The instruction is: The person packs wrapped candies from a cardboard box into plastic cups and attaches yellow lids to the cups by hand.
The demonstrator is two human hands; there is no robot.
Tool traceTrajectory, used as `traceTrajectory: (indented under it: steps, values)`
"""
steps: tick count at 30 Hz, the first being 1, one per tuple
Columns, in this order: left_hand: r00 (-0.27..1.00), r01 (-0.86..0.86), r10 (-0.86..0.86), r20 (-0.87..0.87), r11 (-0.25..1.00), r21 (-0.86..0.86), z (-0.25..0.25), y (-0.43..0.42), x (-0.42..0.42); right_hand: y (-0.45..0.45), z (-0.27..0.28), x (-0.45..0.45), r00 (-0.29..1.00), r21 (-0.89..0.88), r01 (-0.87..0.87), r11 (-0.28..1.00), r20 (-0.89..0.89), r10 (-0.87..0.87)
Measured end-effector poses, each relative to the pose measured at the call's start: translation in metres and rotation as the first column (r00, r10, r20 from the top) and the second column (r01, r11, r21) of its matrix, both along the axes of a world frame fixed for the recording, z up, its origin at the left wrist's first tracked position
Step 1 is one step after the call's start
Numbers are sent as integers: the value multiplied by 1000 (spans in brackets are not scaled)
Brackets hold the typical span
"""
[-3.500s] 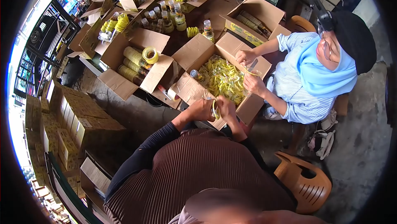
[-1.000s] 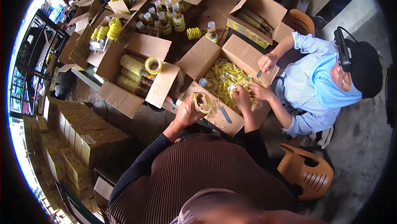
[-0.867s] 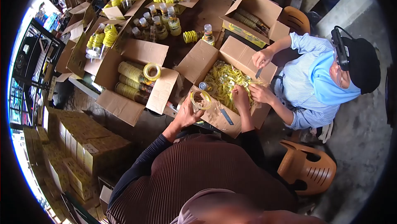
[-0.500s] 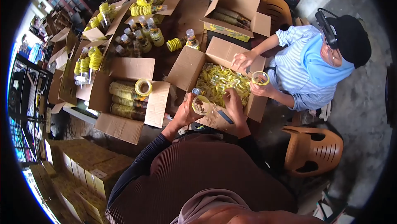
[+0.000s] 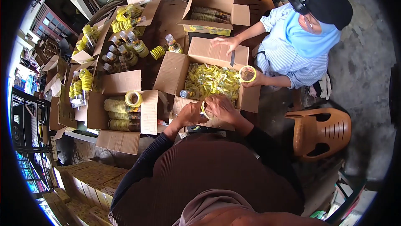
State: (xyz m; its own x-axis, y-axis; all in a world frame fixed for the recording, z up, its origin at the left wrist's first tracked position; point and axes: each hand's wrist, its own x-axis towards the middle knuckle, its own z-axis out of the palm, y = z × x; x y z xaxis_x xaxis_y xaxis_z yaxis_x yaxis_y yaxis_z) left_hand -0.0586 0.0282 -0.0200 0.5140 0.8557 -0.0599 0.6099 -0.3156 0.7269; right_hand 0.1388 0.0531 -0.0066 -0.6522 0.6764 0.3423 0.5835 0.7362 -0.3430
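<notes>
My left hand (image 5: 190, 114) is closed around a clear plastic jar with a yellow rim (image 5: 204, 111), held at the near edge of an open cardboard box (image 5: 172, 74). Fingers curled, my right hand (image 5: 222, 108) is at the jar's mouth and covers much of it; whatever it pinches is hidden. Small yellow-and-white packets (image 5: 215, 79) fill the box. Another clear container (image 5: 190, 94) lies at its near left corner. Across the box, a co-worker's hand holds a similar yellow-rimmed jar (image 5: 247, 74), while the other hand (image 5: 227, 44) hovers over the far flap.
To the left, a carton (image 5: 96, 111) holds stacked yellow-rimmed jars, with one loose jar (image 5: 133, 98) on top. Several filled clear containers (image 5: 135, 44) stand behind. Another carton (image 5: 209, 23) is at the back, and an orange plastic chair (image 5: 323, 132) on the right.
My right hand has moved from over the packets to the mouth of the jar in my left hand. The view has shifted. The co-worker's free hand has moved back from the box.
</notes>
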Motion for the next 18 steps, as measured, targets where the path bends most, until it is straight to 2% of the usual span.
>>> traceTrajectory:
  steps: [1, 2, 3, 5, 6, 8, 9, 11, 12, 13, 15, 16, 17, 18]
  values:
    - [997, 57, -61, 45, 995, 82, 1, -1, 3, -1, 0, 5, 999, -73, -7, 997, -34, 5]
    - [997, 58, -61, 42, 995, 80, 3, -2, 7, -2, 0, 9, 998, -148, -19, 989, -68, 9]
    - [999, 27, -30, 34, 996, 88, 4, -5, 10, -2, -1, 12, 997, -149, -22, 989, -71, 11]
    - [1000, -13, 11, 23, 995, 94, 13, -12, 20, -1, -7, 17, 981, -252, -46, 967, -192, -3]
    - [995, -98, 101, -15, 989, 115, 17, -17, 27, -2, -13, 17, 981, -251, -54, 967, -195, 4]
    - [964, -246, 261, -50, 948, 200, 23, -27, 41, -3, -21, 12, 961, -283, 56, 957, -245, -129]
    - [961, -254, 270, -53, 946, 202, 20, -30, 45, -4, -25, 10, 961, -282, 46, 958, -249, -119]
    - [922, -318, 364, -134, 907, 275, 9, -35, 50, -4, -24, 9, 934, -605, 126, 787, -194, -298]
    - [919, -302, 375, -122, 868, 394, 3, -39, 55, 5, -39, 15, 921, -619, 38, 785, -283, -269]
    - [914, -312, 386, -123, 865, 394, 2, -42, 59, 7, -46, 17, 924, -619, 28, 785, -285, -257]
    - [877, -423, 479, -42, 809, 409, -1, -45, 71, 12, -60, 21, 918, -373, -50, 926, -383, -105]
    - [871, -432, 489, -42, 804, 408, -3, -47, 74, 11, -60, 20, 905, -393, 4, 919, -390, -171]
    - [855, -457, 518, -31, 779, 430, -5, -48, 78, 12, -60, 19, 906, -394, -3, 919, -389, -163]
    - [838, -480, 545, -19, 752, 452, -8, -49, 82, 14, -60, 18, 906, -527, 29, 849, -345, -245]
